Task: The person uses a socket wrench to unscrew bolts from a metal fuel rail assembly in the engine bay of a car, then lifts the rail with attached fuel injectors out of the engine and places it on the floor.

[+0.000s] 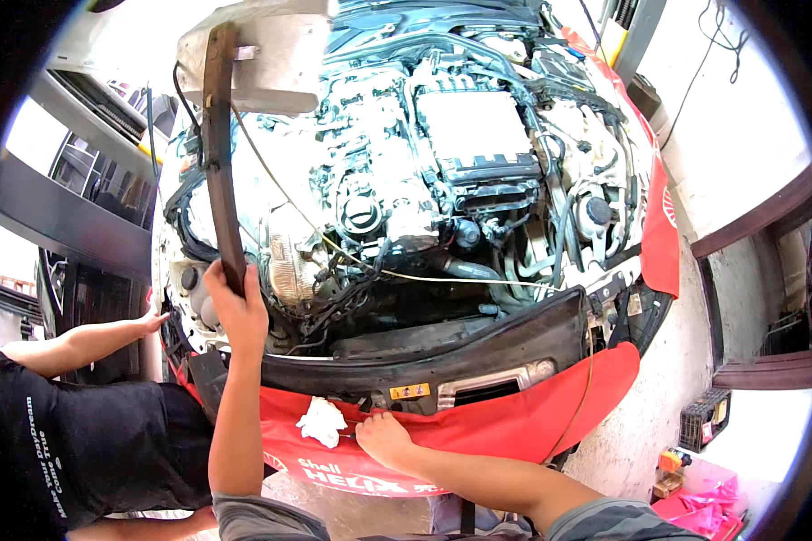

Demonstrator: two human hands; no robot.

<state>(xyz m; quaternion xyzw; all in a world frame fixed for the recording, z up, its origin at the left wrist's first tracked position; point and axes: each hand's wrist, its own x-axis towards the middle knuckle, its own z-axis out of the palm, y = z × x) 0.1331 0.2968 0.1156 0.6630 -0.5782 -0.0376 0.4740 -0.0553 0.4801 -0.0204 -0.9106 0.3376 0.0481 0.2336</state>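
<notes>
My left hand (240,308) is closed round the lower end of a long dark flat bar (218,153). At the bar's upper end is a pale, box-shaped metal piece (275,68), raised over the left side of the open engine bay. My right hand (386,439) rests at the car's front edge on a red protective cover (523,431), fingers curled in; what they hold, if anything, is hidden. Just left of it lies a crumpled white cloth or tissue (322,422). The exposed engine (370,153) has a bright rectangular cover (474,122).
A co-worker in a black shirt (108,442) stands at the left, one hand (153,322) at the car's side. A thin pale cord (406,275) crosses the engine bay. Dark lift posts (63,216) rise at left. A black crate (704,419) sits on the floor at right.
</notes>
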